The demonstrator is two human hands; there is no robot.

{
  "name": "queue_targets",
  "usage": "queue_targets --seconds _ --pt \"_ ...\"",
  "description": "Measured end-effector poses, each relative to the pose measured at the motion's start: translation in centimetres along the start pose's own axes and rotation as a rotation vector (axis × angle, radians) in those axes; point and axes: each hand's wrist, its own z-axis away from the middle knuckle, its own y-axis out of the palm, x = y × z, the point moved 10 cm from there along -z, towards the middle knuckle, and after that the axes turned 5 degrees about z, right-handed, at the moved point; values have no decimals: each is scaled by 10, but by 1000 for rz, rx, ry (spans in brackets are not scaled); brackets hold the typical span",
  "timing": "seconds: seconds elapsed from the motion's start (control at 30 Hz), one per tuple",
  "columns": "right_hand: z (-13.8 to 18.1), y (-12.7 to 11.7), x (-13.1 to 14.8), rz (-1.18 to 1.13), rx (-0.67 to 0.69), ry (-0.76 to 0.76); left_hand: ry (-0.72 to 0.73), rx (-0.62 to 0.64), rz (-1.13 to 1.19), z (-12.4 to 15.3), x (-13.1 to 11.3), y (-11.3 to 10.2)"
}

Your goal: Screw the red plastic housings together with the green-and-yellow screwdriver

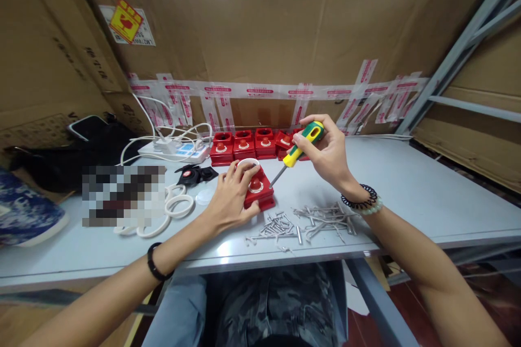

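Camo-print trousers [260, 303] lowest in view, tucked under front edge of pale grey counter [427, 195]. L hand [232, 198] palm-down, fingers over top and thumb at near side of red square plastic box w/ round button [260, 191], clamping it at counter's front-centre. R hand [325, 154] raised, wrist bent, wrapped tight round yellow-green screwdriver [303, 143]; shaft slanting down to box's R side. Yellow-red label [126, 20] on cardboard: text too small to read. Same for red print on tape strips [260, 90]. Loose metal screws [303, 221] just beside box, near front edge. Open room to R of screws.
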Motion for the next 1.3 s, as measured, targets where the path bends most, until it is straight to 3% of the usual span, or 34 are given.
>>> queue_targets --seconds 0.47,0.7,0.87,1.3 --pt "-1 -3 4 97 -20 -17 30 -13 -108 1 1 0" --pt "5 4 8 91 21 -75 201 -113 -237 2 -21 -10" --pt "12 11 13 69 70 -74 247 -125 -304 5 -31 -9" --pt "11 10 14 92 57 -94 343 69 -537 18 -49 0"
